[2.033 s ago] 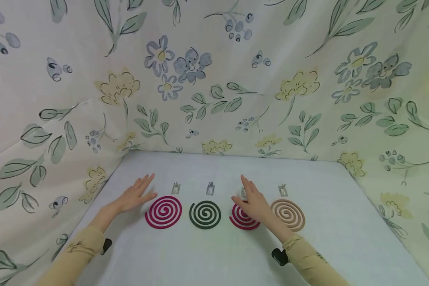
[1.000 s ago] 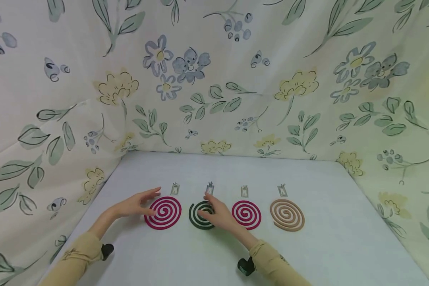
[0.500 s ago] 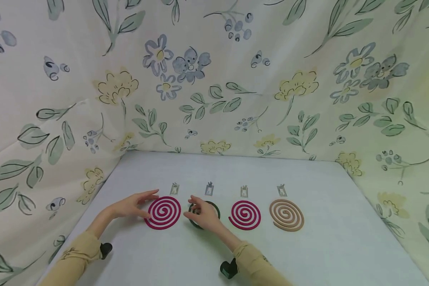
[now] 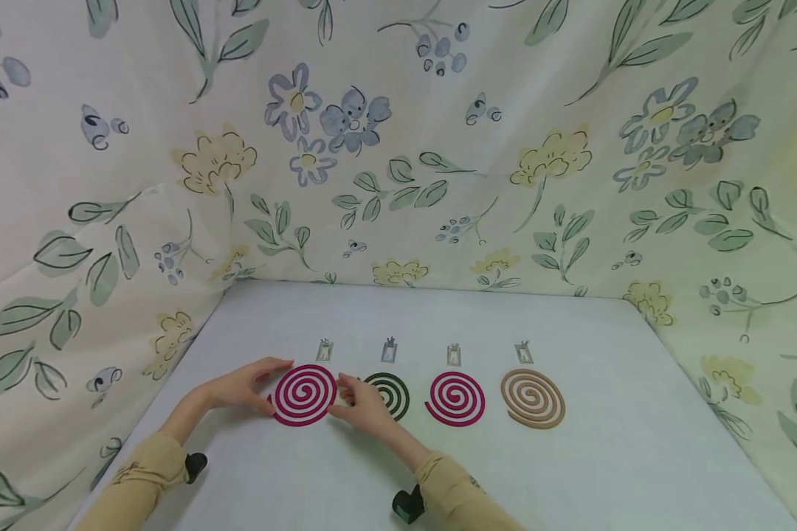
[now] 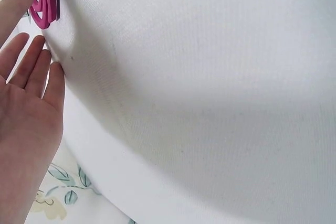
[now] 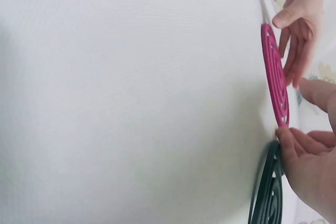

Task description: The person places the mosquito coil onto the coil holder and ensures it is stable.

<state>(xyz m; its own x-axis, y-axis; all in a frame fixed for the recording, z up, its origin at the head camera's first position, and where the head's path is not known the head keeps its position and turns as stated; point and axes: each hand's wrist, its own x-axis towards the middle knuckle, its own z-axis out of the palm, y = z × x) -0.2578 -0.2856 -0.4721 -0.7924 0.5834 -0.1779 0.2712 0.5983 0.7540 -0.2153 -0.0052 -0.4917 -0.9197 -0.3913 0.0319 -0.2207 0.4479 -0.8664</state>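
Observation:
Leftmost in a row on the white table lies a magenta mosquito coil (image 4: pixel 304 392). My left hand (image 4: pixel 237 385) is at its left edge, thumb low and fingers high along the rim. From the other side, my right hand (image 4: pixel 367 408) reaches over part of a dark green mosquito coil (image 4: pixel 408 398) to the magenta coil's right edge. Its thumb is at the magenta rim in the right wrist view. The left wrist view shows straight left fingers (image 5: pixel 37 69) near a bit of that coil. Neither hand is seen curled round it.
Further right lie a second magenta coil (image 4: pixel 455 399) and a tan coil (image 4: pixel 533 399). Behind the row are several small metal coil stands, such as one at the left (image 4: pixel 324 350) and one at the right (image 4: pixel 524 352). Floral cloth (image 4: pixel 398 147) hangs behind the table.
My right hand has swept left from above the second magenta coil, past the green coil, to the leftmost coil. My left hand has lowered to that coil's left edge. The coils stay put.

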